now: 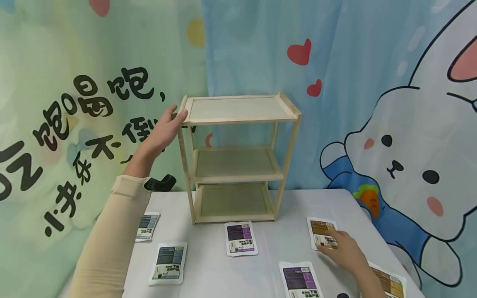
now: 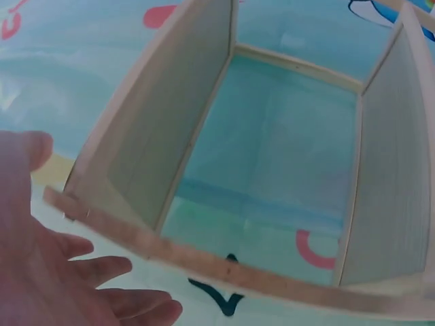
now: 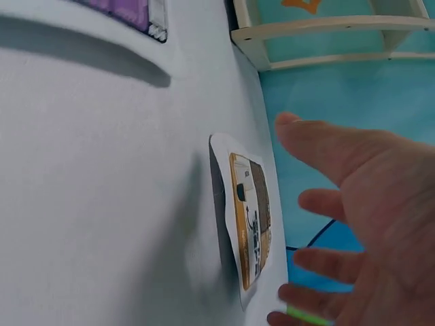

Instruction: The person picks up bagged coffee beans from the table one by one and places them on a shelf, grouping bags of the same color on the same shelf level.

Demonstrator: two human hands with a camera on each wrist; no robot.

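gold packet point(image 1: 319, 228): partly hidden by right hand point(image 1: 345, 251) | front purple packet point(image 1: 299, 280): bottom cut off

White table point(image 1: 216, 273), lower frame: wooden rack point(image 1: 238, 164) mid-frame, blue packets point(image 1: 168, 263) left, purple packets point(image 1: 240, 239) centre, brown packets point(image 1: 319, 228) right.

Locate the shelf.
In the head view, the shelf stands centrally on the table, behind a purple packet, the left hand at its top left corner.

Head view: back from the shelf point(image 1: 234, 162), facing its front, angled down; takes in all of it. Left wrist: close by shelf's left side, rolled sideways, looking through it to the curtain point(image 1: 246, 49). Right wrist: low over table point(image 1: 208, 248), front-right of shelf, also rolled; shares brown packet point(image 1: 319, 227) with head.
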